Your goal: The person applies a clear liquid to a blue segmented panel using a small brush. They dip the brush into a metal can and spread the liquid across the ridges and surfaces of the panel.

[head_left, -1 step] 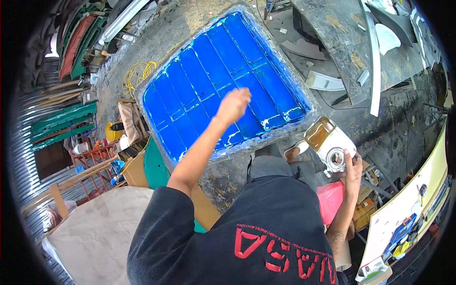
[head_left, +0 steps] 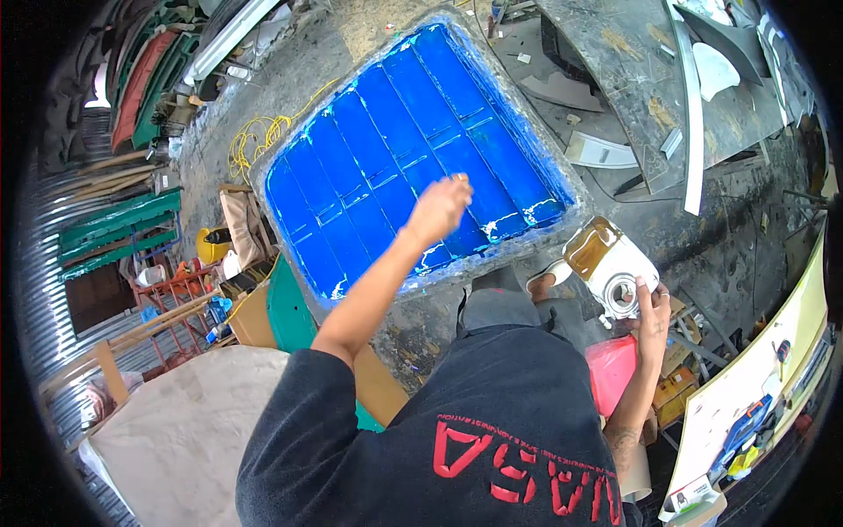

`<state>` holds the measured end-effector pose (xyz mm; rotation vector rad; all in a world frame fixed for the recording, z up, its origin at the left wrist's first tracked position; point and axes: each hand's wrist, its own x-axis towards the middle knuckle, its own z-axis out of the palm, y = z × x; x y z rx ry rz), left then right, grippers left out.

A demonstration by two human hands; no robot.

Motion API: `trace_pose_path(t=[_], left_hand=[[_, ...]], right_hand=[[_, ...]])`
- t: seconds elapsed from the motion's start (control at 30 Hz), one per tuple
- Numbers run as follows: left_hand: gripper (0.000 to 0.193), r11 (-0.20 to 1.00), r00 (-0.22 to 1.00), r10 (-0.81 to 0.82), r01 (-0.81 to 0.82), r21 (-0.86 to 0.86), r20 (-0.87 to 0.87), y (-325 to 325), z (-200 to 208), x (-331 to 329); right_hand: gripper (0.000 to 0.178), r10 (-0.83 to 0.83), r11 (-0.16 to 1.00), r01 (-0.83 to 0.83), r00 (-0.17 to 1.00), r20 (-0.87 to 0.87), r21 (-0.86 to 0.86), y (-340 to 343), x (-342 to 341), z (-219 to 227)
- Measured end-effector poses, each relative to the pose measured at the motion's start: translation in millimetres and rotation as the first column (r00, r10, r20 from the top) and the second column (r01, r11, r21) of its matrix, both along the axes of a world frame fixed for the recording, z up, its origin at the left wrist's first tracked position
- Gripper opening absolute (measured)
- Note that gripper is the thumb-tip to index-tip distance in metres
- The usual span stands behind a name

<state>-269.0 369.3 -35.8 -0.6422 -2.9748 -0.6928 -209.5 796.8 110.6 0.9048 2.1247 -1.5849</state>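
Observation:
A large blue mold-like panel (head_left: pixel 378 97) with raised ribs and a rough grey rim lies before me. My left hand (head_left: pixel 442 209) is over its lower middle, fingers closed; whatever is in them, if anything, is too small to make out. At the panel's lower right corner, my right hand (head_left: pixel 653 307) grips a white plastic container (head_left: pixel 639 263). Its far end is cut open and shows amber-brown liquid (head_left: pixel 593 248). Near my fingers the container has a round ringed opening. Pale whitish streaks (head_left: pixel 502 223) mark the panel's near edge.
A yellow cord (head_left: pixel 250 145) lies coiled to the panel's left. Grey boards (head_left: pixel 628 79) and white curved offcuts stand at the right. A beige-covered surface (head_left: pixel 189 430) is at lower left, a tool-laden pale board (head_left: pixel 746 369) at lower right. A pink object (head_left: pixel 610 369) sits below my right hand.
My left hand has shifted slightly right and nearer to me over the blue panel. My right hand and the container have hardly moved.

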Motion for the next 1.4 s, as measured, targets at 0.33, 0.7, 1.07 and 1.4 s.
trace_pose_path(t=[0.33, 0.7, 1.07, 1.4], left_hand=[[0.012, 0.915, 0.937, 0.149, -0.251, 0.315, 0.316, 22.8, 21.8, -0.7], [0.012, 0.884, 0.912, 0.411, -0.397, 0.247, -0.003, -73.8, 13.1, -96.9], [0.016, 0.892, 0.966, 0.043, -0.152, 0.425, 0.255, -31.3, 9.7, -48.0], [0.019, 0.731, 0.848, 0.518, -0.505, 0.459, 0.107, -98.4, -17.0, -96.0]], right_hand=[[0.07, -0.061, 0.998, 0.06, 0.998, -0.021, -0.015, -2.2, 5.3, 1.3], [0.062, -0.081, 0.995, 0.083, 0.996, -0.045, 0.052, -19.6, 16.1, 10.8], [0.067, -0.089, 0.996, 0.089, 0.995, -0.042, 0.008, -29.5, 12.9, 3.2], [0.066, -0.083, 0.996, 0.084, 0.996, -0.039, 0.028, -38.8, 10.9, 14.1]])
